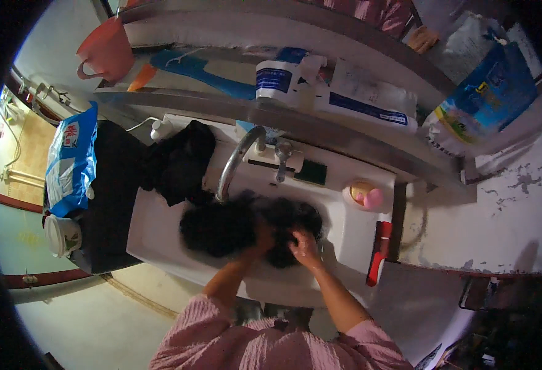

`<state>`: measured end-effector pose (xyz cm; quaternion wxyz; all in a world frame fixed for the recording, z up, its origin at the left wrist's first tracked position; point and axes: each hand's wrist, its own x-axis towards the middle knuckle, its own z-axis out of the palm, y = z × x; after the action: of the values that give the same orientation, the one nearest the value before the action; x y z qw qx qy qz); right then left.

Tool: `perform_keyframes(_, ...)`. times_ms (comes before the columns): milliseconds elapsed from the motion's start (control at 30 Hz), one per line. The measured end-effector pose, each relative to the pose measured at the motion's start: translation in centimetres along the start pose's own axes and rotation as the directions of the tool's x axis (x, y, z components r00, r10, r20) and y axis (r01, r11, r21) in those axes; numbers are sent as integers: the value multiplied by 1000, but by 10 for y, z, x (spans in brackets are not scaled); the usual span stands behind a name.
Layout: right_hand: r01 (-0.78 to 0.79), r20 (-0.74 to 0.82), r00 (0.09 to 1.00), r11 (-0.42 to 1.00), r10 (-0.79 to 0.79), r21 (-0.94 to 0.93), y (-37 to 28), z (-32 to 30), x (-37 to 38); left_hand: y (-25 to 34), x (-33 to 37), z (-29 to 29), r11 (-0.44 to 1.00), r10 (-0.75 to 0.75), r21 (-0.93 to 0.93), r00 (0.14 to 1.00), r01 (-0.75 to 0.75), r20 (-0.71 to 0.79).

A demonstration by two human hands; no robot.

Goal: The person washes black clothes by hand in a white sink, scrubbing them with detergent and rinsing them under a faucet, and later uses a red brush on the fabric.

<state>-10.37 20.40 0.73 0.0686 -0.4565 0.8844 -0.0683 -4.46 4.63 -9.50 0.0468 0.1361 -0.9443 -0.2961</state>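
A dark, bunched black cloth (pixel 218 229) lies in the basin of the white sink (pixel 352 237), under the curved metal faucet (pixel 237 157). My left hand (pixel 262 237) is pushed in among its folds; motion smears it and the fingers are hidden. At the cloth's right part, my right hand (pixel 305 248) has its fingers curled onto the dark material. Exactly what kind of garment it is, I cannot tell. Another black cloth (pixel 190 157) is heaped on the sink's back left corner.
A green scouring pad (pixel 311 172), a pink-topped container (pixel 363 196) and a red brush (pixel 379 253) sit on the sink's rim. Left stand a blue-white bag (pixel 72 163) and a white tub (pixel 63 235). The shelf above holds bottles (pixel 277 81) and a pink cup (pixel 107 52).
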Motion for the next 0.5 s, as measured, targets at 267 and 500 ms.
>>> perform_keyframes(267, -674, 215, 561, 290, 800, 680, -9, -83, -18, 80, 39, -44, 967, -255, -87, 901, 240, -352)
perform_keyframes(500, -17, 458, 554, -541, 695, 841, -9, -70, -11, 175, -2, -145, 951, 27, -271, 829, 151, 559)
